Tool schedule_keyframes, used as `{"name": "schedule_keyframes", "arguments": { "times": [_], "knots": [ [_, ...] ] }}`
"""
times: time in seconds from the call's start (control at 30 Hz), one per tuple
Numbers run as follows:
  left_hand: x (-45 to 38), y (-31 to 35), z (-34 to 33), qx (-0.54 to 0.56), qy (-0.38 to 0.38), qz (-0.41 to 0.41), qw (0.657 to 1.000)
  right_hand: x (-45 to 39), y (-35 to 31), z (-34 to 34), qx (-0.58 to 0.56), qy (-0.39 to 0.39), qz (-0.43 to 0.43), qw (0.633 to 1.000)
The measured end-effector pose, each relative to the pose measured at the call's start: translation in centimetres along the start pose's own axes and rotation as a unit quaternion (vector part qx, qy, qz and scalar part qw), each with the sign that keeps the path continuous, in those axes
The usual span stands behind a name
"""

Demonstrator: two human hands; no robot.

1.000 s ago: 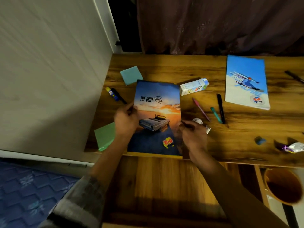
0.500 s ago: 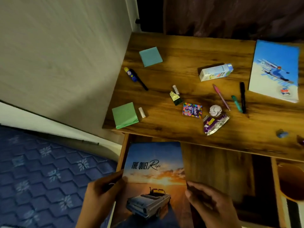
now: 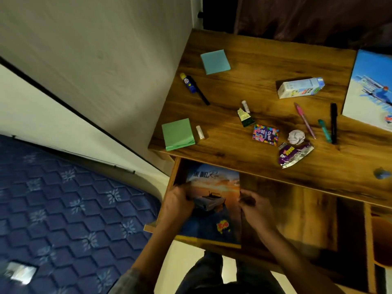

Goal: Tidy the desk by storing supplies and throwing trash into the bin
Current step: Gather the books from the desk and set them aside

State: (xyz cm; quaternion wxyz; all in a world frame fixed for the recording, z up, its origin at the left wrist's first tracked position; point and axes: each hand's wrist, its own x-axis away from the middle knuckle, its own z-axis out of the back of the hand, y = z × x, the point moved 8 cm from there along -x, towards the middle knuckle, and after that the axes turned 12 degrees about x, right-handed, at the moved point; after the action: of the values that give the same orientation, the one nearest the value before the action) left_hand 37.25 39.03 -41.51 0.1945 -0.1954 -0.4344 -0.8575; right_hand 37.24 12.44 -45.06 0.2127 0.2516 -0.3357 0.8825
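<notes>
Notebook [image 3: 214, 200] with the sunset car cover is lying inside the open drawer [image 3: 297, 211] below the surface [image 3: 265, 66]; left hand [image 3: 177, 205] and right hand [image 3: 255, 209] are gripping its side edges.

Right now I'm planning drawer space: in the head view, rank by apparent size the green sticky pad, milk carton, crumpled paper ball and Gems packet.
1. milk carton
2. green sticky pad, close to the carton
3. Gems packet
4. crumpled paper ball, close to the packet

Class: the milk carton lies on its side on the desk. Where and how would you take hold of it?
Grip the milk carton across its long flat side walls at mid-length, coming down from above. It lies flat with clear desk on both long sides, so fingers fit there; avoid the tapered gable end.
</notes>
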Motion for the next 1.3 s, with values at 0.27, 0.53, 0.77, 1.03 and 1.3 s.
{"name": "schedule_keyframes", "arguments": {
  "times": [0.27, 0.53, 0.77, 1.03, 1.3],
  "knots": [
    [-2.4, -1.6, -4.9, -0.045, -0.026, 0.007, 0.999, -4.0, -1.2, -3.2, 0.069, 0.056, 0.013, 0.996],
    [0.1, -1.0, -9.3, -0.133, -0.094, -0.046, 0.986, -3.5, -0.7, -5.0, 0.051, 0.073, 0.009, 0.996],
    [-1.2, -3.2, -9.7, -0.227, -0.159, 0.0, 0.961, -2.6, -1.9, -4.5, 0.077, 0.066, 0.016, 0.995],
    [1.6, -1.4, -9.5, -0.299, -0.152, 0.017, 0.942, 0.0, -1.2, -4.3, 0.018, -0.08, 0.062, 0.995],
    [5.6, 3.0, -10.6, -0.259, -0.13, -0.07, 0.955, 4.8, 6.7, 1.8, -0.071, -0.108, 0.025, 0.991]
  ]
}}
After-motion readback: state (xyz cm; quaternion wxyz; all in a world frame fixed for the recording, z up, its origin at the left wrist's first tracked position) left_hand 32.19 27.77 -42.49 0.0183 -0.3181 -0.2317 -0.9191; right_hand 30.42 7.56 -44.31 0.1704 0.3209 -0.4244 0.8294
